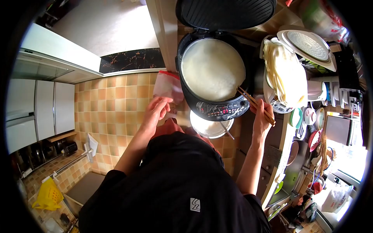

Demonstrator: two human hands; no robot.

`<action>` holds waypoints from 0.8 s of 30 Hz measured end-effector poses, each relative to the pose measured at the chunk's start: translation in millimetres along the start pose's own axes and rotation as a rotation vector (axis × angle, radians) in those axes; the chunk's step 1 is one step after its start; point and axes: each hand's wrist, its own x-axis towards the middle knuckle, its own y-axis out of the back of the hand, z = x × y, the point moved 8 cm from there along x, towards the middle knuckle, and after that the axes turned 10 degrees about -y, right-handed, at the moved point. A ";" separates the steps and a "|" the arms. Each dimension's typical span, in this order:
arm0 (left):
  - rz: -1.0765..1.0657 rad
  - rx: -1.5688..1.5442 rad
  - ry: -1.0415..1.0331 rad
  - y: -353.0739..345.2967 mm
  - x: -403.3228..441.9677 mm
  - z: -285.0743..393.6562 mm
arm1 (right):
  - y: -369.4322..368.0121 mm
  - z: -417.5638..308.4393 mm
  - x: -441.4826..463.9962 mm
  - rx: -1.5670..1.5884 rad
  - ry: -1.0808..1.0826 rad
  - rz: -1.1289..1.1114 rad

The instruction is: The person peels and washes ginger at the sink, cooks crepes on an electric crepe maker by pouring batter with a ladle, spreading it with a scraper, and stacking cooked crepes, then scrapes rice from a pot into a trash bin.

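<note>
A round pale sheet of batter (213, 69) covers the pan of a black electric griddle (229, 112), whose ribbed lid (226, 13) stands raised behind it. My right hand (263, 116) is closed around wooden chopsticks (252, 100), their tips at the sheet's lower right edge. To the left of the griddle, my left hand (158, 106) is empty, its fingers slightly curled and apart. Below the griddle stands a white bowl (210, 130) of pale liquid with a utensil handle (227, 130) sticking out. A stack of pale flatbreads (283, 75) lies to the right.
Next to the flatbreads is a round white lid (309, 46). A counter with dishes and a sink (285, 190) runs down the right side. White cabinets (46, 105) and a yellow bag (48, 195) are at the left, over a tiled floor (112, 112).
</note>
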 end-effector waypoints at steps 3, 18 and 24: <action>-0.024 0.002 0.013 -5.2 2.1 -1.3 | -0.8 -0.3 -4.3 0.158 0.029 -0.031; -0.098 0.108 -0.024 -26.5 15.5 11.1 | -43.7 -87.6 -22.7 -0.663 0.443 0.062; -0.082 0.069 -0.023 -12.0 14.8 6.3 | -38.3 -47.6 8.0 -0.123 -0.098 -0.234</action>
